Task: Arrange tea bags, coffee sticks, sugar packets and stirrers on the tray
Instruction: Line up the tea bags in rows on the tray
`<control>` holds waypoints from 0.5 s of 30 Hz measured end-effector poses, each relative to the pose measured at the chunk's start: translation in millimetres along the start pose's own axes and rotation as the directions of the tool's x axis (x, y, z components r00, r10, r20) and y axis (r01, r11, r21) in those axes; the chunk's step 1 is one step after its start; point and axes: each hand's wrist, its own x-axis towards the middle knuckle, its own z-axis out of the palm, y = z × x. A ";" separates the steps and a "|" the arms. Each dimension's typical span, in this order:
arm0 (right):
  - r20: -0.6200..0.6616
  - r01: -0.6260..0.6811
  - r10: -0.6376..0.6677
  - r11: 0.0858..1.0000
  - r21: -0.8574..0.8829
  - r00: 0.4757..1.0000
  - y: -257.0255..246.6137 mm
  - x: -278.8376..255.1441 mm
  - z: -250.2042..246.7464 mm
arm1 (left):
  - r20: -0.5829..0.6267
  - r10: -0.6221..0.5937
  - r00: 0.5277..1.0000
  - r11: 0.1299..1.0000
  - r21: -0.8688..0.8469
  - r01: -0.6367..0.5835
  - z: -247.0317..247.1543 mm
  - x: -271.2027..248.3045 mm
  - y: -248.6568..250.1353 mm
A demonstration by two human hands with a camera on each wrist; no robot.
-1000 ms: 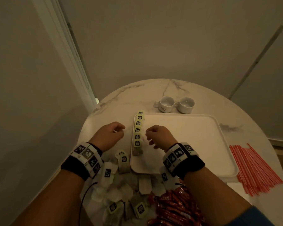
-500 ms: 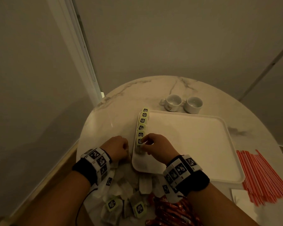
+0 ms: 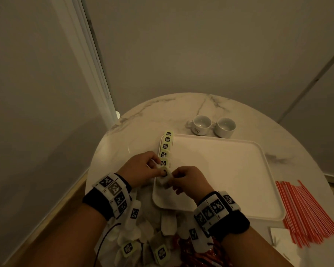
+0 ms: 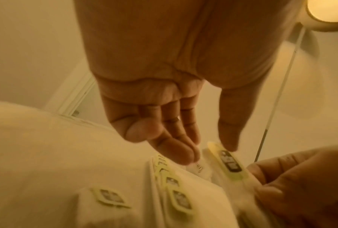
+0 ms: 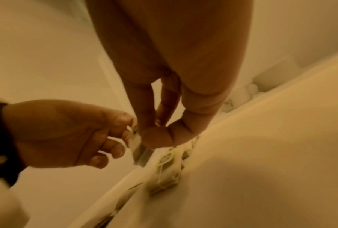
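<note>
A white tray (image 3: 220,170) lies on the round marble table (image 3: 143,128). A row of tea bags (image 3: 165,149) with green tags runs down the tray's left edge. At the near end of that row both hands meet over one tea bag (image 3: 164,180). My left hand (image 3: 159,170) pinches its green tag (image 4: 229,162) between thumb and fingers. My right hand (image 3: 174,177) pinches the bag's white pouch (image 5: 140,148) from the other side. The wrist views are blurred.
Loose tea bags (image 3: 139,234) and red coffee sticks (image 3: 193,253) lie heaped at the table's near edge. Red stirrers (image 3: 305,211) fan out to the right of the tray, beside a white packet (image 3: 281,239). Two white cups (image 3: 201,125) (image 3: 225,127) stand behind the tray.
My left hand has come from the table left of the tray over to the tray's edge. It now pinches the tag of the tea bag that my right hand holds.
</note>
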 end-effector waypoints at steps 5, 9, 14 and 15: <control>-0.017 -0.128 0.130 0.988 0.089 0.991 10.6 7.0 6.8 | -0.040 -0.045 0.998 0.990 0.134 0.050 10.8 -3.8 -13.4; -0.083 -0.143 0.140 0.989 -0.028 0.987 19.1 12.9 22.4 | -0.004 -0.055 0.998 0.975 0.217 0.055 19.2 -8.3 -19.9; -0.142 -0.133 0.113 0.981 -0.142 0.983 21.2 17.3 31.0 | 0.047 -0.053 0.997 0.949 0.312 0.036 28.2 -8.4 -24.4; -0.134 -0.141 0.120 0.977 -0.159 0.984 20.1 16.5 31.1 | 0.056 -0.053 0.997 0.942 0.335 0.031 28.9 -8.1 -24.3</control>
